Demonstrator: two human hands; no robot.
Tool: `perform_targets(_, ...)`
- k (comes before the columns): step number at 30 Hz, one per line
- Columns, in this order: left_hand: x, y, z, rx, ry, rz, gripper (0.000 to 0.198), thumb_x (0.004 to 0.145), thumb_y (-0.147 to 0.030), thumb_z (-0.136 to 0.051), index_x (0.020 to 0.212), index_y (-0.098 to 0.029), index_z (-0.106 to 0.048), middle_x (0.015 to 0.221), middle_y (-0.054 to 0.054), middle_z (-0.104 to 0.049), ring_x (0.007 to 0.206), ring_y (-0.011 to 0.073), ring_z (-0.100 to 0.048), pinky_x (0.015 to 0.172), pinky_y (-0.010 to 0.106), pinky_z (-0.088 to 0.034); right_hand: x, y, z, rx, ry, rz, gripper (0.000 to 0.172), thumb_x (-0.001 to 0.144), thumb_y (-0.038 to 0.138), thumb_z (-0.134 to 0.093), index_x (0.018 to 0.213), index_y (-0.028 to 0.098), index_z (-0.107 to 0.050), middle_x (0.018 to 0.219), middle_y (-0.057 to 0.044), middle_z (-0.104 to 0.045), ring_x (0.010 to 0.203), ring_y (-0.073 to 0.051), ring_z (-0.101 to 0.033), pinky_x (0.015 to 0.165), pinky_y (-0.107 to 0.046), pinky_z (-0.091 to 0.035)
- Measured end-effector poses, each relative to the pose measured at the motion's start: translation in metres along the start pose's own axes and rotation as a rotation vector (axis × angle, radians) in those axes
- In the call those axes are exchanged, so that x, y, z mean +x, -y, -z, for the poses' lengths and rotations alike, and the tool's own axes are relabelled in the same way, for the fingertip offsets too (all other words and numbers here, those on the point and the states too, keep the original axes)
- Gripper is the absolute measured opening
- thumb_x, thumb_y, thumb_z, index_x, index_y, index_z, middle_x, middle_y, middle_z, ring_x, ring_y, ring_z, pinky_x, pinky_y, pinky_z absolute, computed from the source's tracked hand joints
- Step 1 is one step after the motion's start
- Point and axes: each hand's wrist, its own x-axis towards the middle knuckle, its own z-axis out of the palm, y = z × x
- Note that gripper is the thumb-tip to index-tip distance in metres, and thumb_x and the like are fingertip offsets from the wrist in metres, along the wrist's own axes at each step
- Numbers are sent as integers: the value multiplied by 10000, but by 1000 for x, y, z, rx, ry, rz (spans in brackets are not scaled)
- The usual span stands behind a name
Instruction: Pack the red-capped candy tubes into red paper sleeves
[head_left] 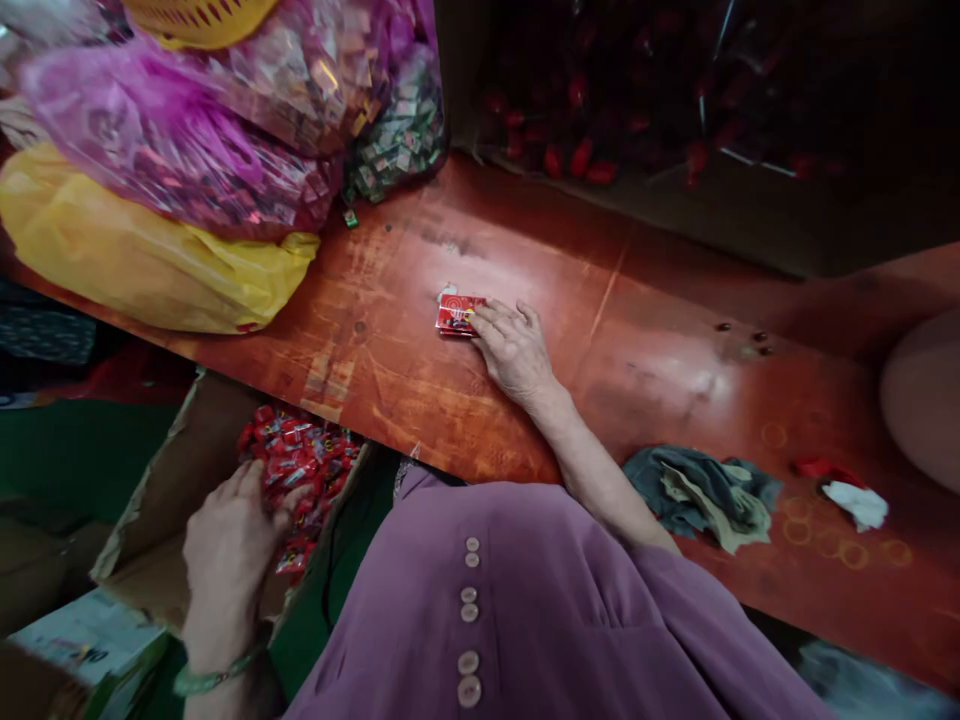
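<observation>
The right hand [514, 350] presses flat fingers on a thin, light, likely slippery red packet [456, 314] on the worktop [390, 330], best pinched by its edges, while the left hand [229, 550] digs curled fingers among packets in a box [161, 520].

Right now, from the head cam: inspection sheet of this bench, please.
Surface: red-brown wooden bench, scuffed, glossy.
Job's things: small red packet flat on bench; cardboard box below, holding red wrapped sweets.
Clutter: pink bags and yellow bag at far left; crumpled cloth; white scrap.
Grippers: right hand fingertips on the packet; left hand in the box, on the sweets.
Cables: nothing seen.
Surroundings: dark box of red items behind bench; dim.
</observation>
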Motion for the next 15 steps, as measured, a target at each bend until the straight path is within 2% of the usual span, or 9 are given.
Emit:
perform_targets(2,14,-21,-4,-91,-135,-63,469,858,-448,-653,1202,-129,-663,1213,228,-691,1076,379,-681,897,497,-549,4,-2,-6,-37,11,9,340,994,167,-425,1231,193,-668,1327,-114,-673,1320,-256,-548,1157,-529,-251)
perform_targets(4,39,-62,-13,-301,-260,-230,397,895,-357,-631,1241,-163,-647,1214,169,-708,1103,305,-691,983,444,-539,4,-6,-10,-53,-5,38,360,994,145,-403,1209,202,-686,1287,-114,-698,1272,-243,-582,1139,-516,-270)
perform_targets(6,70,-110,-24,-454,-324,-448,373,905,-292,-623,1269,-212,-632,1272,114,-693,1138,252,-683,1018,391,-538,2,-9,-12,-64,-35,74,362,988,137,-406,1196,205,-694,1250,-113,-718,1230,-234,-604,1114,-497,-296)
perform_targets(7,87,-132,-29,-490,-346,-542,366,919,-270,-600,1278,-204,-626,1297,120,-678,1162,243,-673,1022,380,-541,1,-10,-13,-71,-53,88,358,988,139,-409,1189,205,-697,1227,-112,-729,1209,-231,-613,1100,-488,-309)
perform_targets(9,116,-168,-38,-501,-315,-688,381,939,-254,-564,1304,-158,-607,1332,158,-647,1215,249,-642,1042,382,-534,0,-11,-16,-84,-88,112,340,992,159,-415,1165,199,-705,1186,-110,-746,1157,-227,-633,1072,-470,-333)
perform_targets(12,144,-193,-49,-484,-261,-792,365,956,-212,-503,1290,-125,-621,1342,191,-630,1264,274,-606,1076,437,-513,0,-10,-17,-91,-108,131,289,989,208,-456,1132,207,-708,1138,-109,-759,1087,-227,-650,1033,-459,-361)
perform_targets(15,155,-195,-57,-462,-292,-866,376,948,-118,-423,1233,-152,-666,1325,174,-645,1258,264,-610,1077,458,-517,-2,-4,-11,-97,-80,115,285,970,146,-458,1094,211,-707,1152,-102,-752,1044,-221,-656,998,-442,-400)
